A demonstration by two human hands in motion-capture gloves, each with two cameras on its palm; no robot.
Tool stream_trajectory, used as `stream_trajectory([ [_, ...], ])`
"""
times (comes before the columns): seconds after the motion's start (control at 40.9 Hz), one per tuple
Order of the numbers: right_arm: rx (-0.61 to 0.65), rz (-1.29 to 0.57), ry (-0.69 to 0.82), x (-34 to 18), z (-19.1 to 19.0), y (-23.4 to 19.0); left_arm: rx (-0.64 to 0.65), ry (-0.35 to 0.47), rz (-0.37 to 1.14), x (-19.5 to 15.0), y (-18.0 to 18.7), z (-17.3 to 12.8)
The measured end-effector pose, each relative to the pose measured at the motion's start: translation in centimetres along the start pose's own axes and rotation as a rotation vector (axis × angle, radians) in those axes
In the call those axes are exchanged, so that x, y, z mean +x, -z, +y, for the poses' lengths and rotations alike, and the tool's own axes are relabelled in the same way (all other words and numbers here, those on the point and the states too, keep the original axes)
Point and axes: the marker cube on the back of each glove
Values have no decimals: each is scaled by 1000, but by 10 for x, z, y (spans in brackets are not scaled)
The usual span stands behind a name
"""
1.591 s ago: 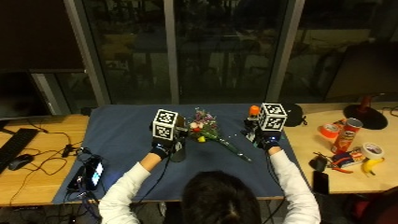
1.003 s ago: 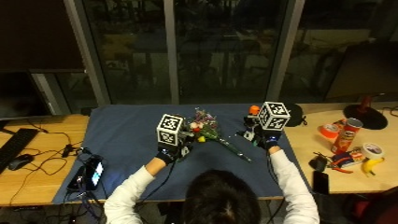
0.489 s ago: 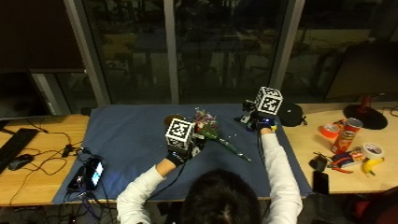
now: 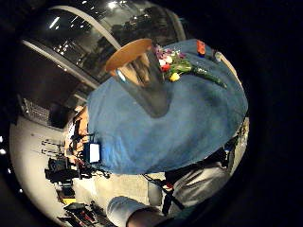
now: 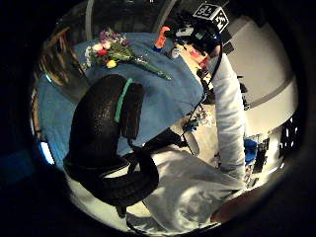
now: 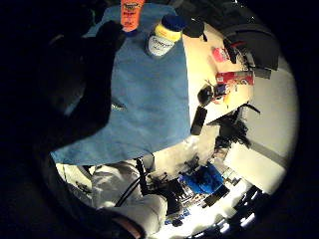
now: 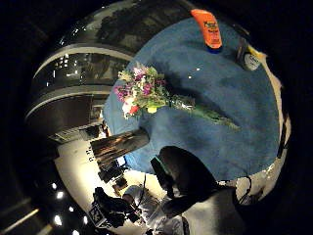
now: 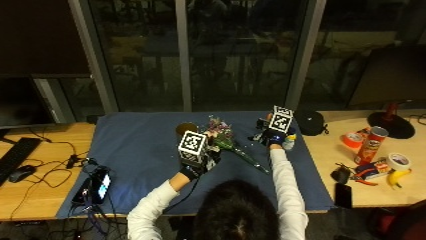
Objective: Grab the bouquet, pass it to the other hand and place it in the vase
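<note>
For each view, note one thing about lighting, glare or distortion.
Outside view: dark windows reflect indoor glare. Left little finger side palm view: the vase leans and stretches. Right thumb side palm view: the bouquet lies lit on a cloth with curved edges.

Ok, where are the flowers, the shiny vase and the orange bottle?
Bouquet of pink, red and yellow flowers [image 7: 142,93]: right thumb side palm view, on the blooms.
Shiny metal vase [image 4: 144,80]: left little finger side palm view, on its wall.
Orange plastic bottle [image 7: 208,27]: right thumb side palm view, on its body.

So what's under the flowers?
The bouquet lies flat on the blue cloth covering the table, stems pointing toward the person. Whatever lies under the cloth is covered. Neither hand holds it yet.
</note>
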Motion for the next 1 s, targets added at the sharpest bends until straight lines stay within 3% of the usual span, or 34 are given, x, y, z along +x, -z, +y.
stream_trajectory([
  [0.122,193,-8,29,3,3,-14,0,7,3,-4,-10,1],
  [0.294,221,-22,61,4,-13,-43,-28,11,24,-5,-20,2],
  [0.44,123,1,40,9,-21,-79,-48,10,33,-8,-17,8],
  [0.783,65,31,-5,6,-44,-137,-86,30,43,-16,-28,8],
  [0.905,65,139,-29,1,-39,-148,-93,35,42,-17,-27,8],
  [1.003,51,123,-9,-5,-39,-152,-99,34,43,-16,-28,6],
])
